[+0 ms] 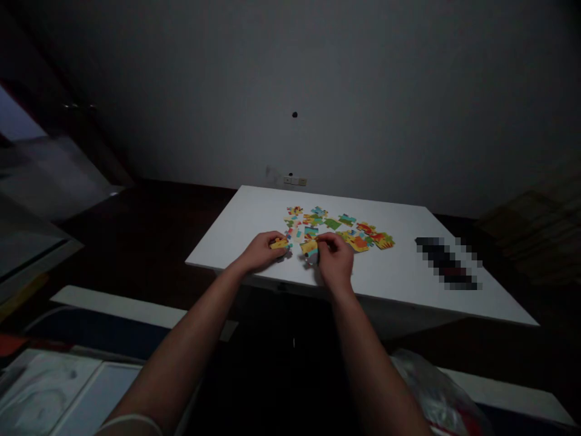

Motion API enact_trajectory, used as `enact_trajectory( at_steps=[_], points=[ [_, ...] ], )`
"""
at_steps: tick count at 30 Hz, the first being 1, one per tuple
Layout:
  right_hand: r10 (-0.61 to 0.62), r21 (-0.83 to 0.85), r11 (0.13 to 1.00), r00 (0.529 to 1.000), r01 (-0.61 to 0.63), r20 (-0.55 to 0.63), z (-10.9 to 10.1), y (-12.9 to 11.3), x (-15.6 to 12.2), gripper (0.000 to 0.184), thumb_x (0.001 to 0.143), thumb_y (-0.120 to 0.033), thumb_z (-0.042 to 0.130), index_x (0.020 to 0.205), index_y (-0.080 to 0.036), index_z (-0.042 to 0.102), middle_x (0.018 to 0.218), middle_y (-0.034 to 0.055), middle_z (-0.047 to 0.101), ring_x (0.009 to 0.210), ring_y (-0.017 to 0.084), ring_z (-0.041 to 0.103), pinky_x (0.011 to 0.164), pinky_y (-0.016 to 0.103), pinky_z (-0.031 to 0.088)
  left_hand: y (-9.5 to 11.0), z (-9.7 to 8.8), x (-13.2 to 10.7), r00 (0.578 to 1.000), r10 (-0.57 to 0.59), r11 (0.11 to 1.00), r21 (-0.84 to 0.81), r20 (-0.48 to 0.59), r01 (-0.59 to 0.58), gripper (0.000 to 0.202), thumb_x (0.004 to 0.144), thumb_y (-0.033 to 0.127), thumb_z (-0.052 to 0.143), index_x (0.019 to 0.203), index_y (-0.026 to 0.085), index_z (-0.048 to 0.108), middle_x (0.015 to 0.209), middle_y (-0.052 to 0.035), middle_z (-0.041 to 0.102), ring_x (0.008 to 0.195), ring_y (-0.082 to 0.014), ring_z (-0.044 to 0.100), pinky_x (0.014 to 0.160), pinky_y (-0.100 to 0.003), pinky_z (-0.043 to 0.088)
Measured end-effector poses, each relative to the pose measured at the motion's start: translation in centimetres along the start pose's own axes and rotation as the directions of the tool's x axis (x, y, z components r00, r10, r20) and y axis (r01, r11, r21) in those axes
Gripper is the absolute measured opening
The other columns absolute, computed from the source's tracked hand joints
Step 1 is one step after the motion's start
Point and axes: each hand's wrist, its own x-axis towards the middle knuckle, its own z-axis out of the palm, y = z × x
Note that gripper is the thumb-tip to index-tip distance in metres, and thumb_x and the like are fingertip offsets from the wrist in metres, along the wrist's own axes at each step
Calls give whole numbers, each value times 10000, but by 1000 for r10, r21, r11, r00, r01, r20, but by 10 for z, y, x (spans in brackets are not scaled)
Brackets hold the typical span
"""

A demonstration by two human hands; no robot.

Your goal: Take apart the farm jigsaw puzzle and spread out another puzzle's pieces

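My left hand (pixel 264 250) is closed on a yellow puzzle piece (pixel 279 243) just above the near edge of the white table. Opposite it, my right hand (pixel 336 257) pinches another puzzle piece (pixel 310 248), yellow with a blue part. A small gap separates the two pieces. Beyond my hands, several loose jigsaw pieces (pixel 333 224) in green, blue and red lie scattered. To the right of them, a group of orange and yellow pieces (pixel 358 242) lies close together, partly hidden behind my right hand.
A dark pixelated object (pixel 447 263) lies at the right of the white table (pixel 385 284). A clear plastic bag (pixel 431 387) is at the lower right. White panels or boxes (pixel 59 387) stand at the lower left. Behind the table rises a grey wall with sockets (pixel 295 181).
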Motion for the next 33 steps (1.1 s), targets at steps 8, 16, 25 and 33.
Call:
enact_trajectory(
  at_steps=[8, 16, 25, 33],
  points=[
    [-146, -70, 987, 989, 144, -17, 66, -21, -12, 166, 868, -197, 498, 827, -233, 656, 974, 74, 649, 1009, 249, 620, 978, 409, 507, -5, -3, -12, 997, -34, 993, -115, -64, 26, 331, 748, 270, 758, 1054, 147, 737, 884, -40, 714, 672, -129, 602, 616, -252, 469],
    [-172, -149, 973, 984, 176, 36, 69, -24, -20, 194, 880, -172, 478, 864, -244, 657, 1047, 110, 603, 1099, 290, 591, 1061, 484, 485, -6, 1, -8, 991, -12, 999, -37, -137, 6, 334, 750, 355, 815, 1009, 156, 746, 956, -55, 744, 814, -181, 655, 714, -287, 513],
    [-212, -310, 859, 835, 407, 508, 42, -28, -38, 332, 980, -196, 479, 1242, -183, 682, 1275, 156, 671, 1246, 300, 598, 1140, 516, 472, -9, -15, -12, 978, 16, 966, 254, -207, 37, 395, 750, 251, 775, 1139, 186, 750, 1140, -68, 766, 1031, -244, 691, 956, -372, 540],
    [-71, -433, 722, 681, 540, 729, 28, -37, -70, 498, 1050, -261, 490, 1540, -220, 569, 1601, 135, 541, 1501, 334, 475, 1219, 568, 405, -16, -26, -16, 984, 129, 752, 659, -121, -17, 296, 864, 373, 702, 1101, 235, 816, 1151, -103, 746, 1122, -313, 631, 1049, -467, 479]
  ],
)
